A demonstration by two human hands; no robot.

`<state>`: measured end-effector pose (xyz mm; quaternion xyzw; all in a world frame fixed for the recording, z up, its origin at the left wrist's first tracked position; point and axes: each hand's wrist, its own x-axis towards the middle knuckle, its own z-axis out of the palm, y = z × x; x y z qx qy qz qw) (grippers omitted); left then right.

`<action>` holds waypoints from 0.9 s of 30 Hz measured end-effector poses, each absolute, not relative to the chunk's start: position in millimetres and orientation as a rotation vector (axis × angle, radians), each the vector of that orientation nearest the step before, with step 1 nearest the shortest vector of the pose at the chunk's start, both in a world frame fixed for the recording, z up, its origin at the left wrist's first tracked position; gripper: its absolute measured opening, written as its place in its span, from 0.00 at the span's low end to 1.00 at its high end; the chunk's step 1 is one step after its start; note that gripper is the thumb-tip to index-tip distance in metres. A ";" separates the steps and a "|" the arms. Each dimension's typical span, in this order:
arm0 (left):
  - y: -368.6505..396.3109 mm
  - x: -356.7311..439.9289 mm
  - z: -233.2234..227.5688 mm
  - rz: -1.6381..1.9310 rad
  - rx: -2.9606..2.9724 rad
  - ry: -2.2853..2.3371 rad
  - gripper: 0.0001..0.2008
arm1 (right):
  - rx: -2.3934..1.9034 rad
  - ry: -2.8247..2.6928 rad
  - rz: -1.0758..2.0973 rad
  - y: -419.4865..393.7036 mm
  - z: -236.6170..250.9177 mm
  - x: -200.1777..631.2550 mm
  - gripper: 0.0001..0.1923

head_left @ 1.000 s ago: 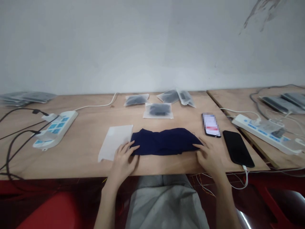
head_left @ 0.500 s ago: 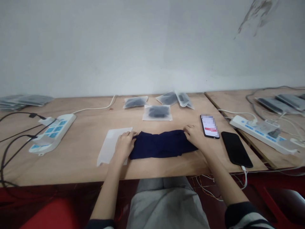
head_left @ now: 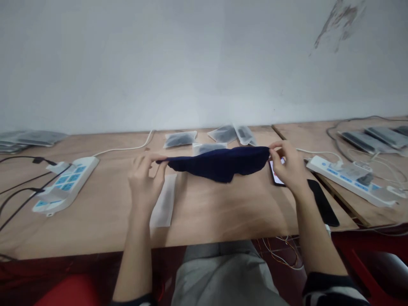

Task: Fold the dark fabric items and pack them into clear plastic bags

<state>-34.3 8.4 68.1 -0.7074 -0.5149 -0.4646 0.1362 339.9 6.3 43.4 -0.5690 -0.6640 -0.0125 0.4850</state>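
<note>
A dark navy cloth, folded into a long strip, is stretched in the air above the table. My left hand pinches its left end between thumb and fingers, and my right hand pinches the right end. The cloth's lower edge sags in the middle; what garment it is, I cannot tell. Below my left hand lies a whitish frosted plastic bag, partly hidden by the wrist. Behind the cloth, a frosted bag with its lower part covered lies on the table.
Several frosted bags with dark contents lie near the wall. A power strip with black cables stands at left, another power strip at right. A lit phone and a dark phone lie by my right arm. Stacked bags are far left.
Both hands have lifted the navy cloth off the table and moved apart, pulling it out lengthwise. It now hides part of the middle frosted bag, and my right hand partly covers the lit phone.
</note>
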 end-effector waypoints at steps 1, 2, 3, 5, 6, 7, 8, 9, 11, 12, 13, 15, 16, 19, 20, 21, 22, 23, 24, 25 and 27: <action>-4.7 -35.6 67.8 -1.315 -2.061 -1.455 0.02 | -1.376 -1.603 -0.076 -5.7 44.4 341.5 0.04; -18.9 -37.6 64.1 -1.273 -2.090 -1.432 0.01 | -1.371 -1.597 -0.109 -18.8 42.3 342.7 0.04; -33.6 -40.3 57.3 -1.230 -2.131 -1.428 0.01 | -1.368 -1.602 -0.127 -32.6 36.9 343.5 0.04; -63.2 -46.8 36.0 -1.147 -2.241 -1.449 0.02 | -1.370 -1.650 -0.090 -61.0 17.7 343.2 0.03; -77.5 -49.9 23.0 -1.093 -2.314 -1.485 0.02 | -1.379 -1.686 -0.041 -74.7 5.0 341.6 0.03; -90.9 -52.4 9.8 -1.049 -2.366 -1.508 0.03 | -1.393 -1.719 0.030 -87.6 -8.8 339.0 0.03; -103.2 -53.8 -2.8 -1.012 -2.408 -1.529 0.02 | -1.414 -1.715 0.089 -99.1 -22.6 335.2 0.02; -113.9 -53.9 -13.9 -0.982 -2.439 -1.565 0.02 | -1.454 -1.720 0.125 -108.9 -35.6 330.3 0.02; -129.6 -49.6 -30.0 -0.972 -2.435 -1.644 0.03 | -1.586 -1.716 0.092 -122.9 -55.6 318.3 0.02; -133.9 -45.5 -34.8 -0.985 -2.416 -1.685 0.04 | -1.662 -1.682 0.023 -126.9 -61.8 312.3 0.03; -135.7 -40.6 -37.9 -1.003 -2.395 -1.717 0.05 | -1.734 -1.625 -0.074 -129.1 -65.4 307.2 0.04; -132.5 -30.3 -41.0 -1.020 -2.377 -1.746 0.07 | -1.832 -1.498 -0.271 -129.1 -66.5 301.8 0.05; -128.3 -26.1 -42.2 -1.011 -2.381 -1.742 0.09 | -1.854 -1.458 -0.344 -127.7 -65.2 302.0 0.06; -112.1 -20.5 -48.1 -0.888 -2.417 -1.702 0.16 | -1.810 -1.513 -0.351 -122.4 -62.2 310.6 0.06; -107.7 -20.9 -51.0 -0.831 -2.435 -1.693 0.19 | -1.764 -1.563 -0.289 -121.2 -63.1 314.0 0.08; -104.6 -22.1 -54.2 -0.775 -2.457 -1.687 0.21 | -1.716 -1.621 -0.207 -120.5 -65.3 316.6 0.10; -103.0 -23.7 -57.4 -0.726 -2.478 -1.683 0.22 | -1.670 -1.682 -0.117 -120.3 -68.8 318.4 0.13; -102.9 -25.5 -60.5 -0.686 -2.493 -1.686 0.23 | -1.634 -1.742 -0.036 -120.7 -73.4 319.3 0.15; -104.0 -27.4 -63.2 -0.657 -2.502 -1.692 0.24 | -1.607 -1.795 0.025 -121.5 -78.9 319.6 0.17; -105.9 -29.2 -65.5 -0.639 -2.504 -1.700 0.24 | -1.590 -1.837 0.062 -122.6 -85.0 319.9 0.18; -110.3 -32.1 -68.2 -0.635 -2.496 -1.718 0.23 | -1.582 -1.869 0.067 -124.8 -96.7 321.7 0.17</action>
